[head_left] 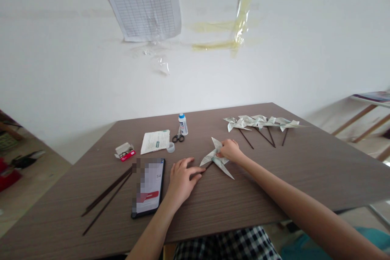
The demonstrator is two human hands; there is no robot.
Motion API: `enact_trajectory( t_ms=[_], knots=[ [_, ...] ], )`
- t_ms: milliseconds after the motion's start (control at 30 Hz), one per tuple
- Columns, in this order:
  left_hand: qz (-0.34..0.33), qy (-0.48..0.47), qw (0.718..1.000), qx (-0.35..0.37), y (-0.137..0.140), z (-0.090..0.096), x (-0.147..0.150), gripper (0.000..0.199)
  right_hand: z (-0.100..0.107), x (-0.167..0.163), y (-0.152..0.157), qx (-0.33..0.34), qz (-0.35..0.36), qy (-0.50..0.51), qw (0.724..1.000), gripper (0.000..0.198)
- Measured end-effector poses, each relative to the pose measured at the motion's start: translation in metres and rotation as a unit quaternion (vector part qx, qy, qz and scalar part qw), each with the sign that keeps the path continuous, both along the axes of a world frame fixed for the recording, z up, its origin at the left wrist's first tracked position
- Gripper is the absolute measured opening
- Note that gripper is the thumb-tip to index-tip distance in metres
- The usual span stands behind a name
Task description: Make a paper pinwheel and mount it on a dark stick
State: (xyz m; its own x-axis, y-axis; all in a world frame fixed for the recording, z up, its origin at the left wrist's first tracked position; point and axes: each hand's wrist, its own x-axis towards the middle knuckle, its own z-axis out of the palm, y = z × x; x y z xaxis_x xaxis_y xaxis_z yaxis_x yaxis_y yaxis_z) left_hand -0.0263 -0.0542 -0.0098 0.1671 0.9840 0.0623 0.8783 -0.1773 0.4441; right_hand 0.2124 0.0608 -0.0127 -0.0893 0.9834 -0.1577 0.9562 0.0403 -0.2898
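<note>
A paper pinwheel (223, 167) made of printed paper lies on the table in front of me, its pointed blades spread. My right hand (230, 150) is closed on it near its middle, and the fingertips are partly hidden. From the pinwheel a thin dark stick (208, 166) runs toward my left hand (183, 176). The thumb and index finger of that hand pinch the stick's end, while its other fingers rest on the tabletop. To the far right lie several finished-looking pinwheels (261, 121) on dark sticks, their blades overlapping in a row.
Left of my hands are a phone (150, 187) and loose dark sticks (106, 195). Farther back stand a small red-and-white box (125, 152), a folded paper (154, 141), a tape roll (171, 147), scissors (178, 137) and a blue-capped glue bottle (183, 124). A wall (207, 85) borders the table (304, 162).
</note>
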Motion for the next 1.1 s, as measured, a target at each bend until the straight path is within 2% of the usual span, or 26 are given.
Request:
enact_trajectory(
  t_ms=[800, 967, 1100],
  knots=[
    [-0.008, -0.020, 0.999, 0.033, 0.004, -0.008, -0.002, 0.038, -0.005, 0.000, -0.001, 0.029, -0.014, 0.042, 0.999, 0.015],
    [-0.001, -0.030, 0.999, 0.038, 0.005, -0.011, -0.004, 0.037, 0.000, 0.003, -0.002, 0.031, -0.009, 0.060, 0.998, 0.002],
    [0.001, -0.031, 0.999, 0.033, 0.005, -0.008, -0.004, 0.038, 0.005, 0.005, -0.004, 0.032, -0.004, 0.071, 0.997, 0.005]
  ],
)
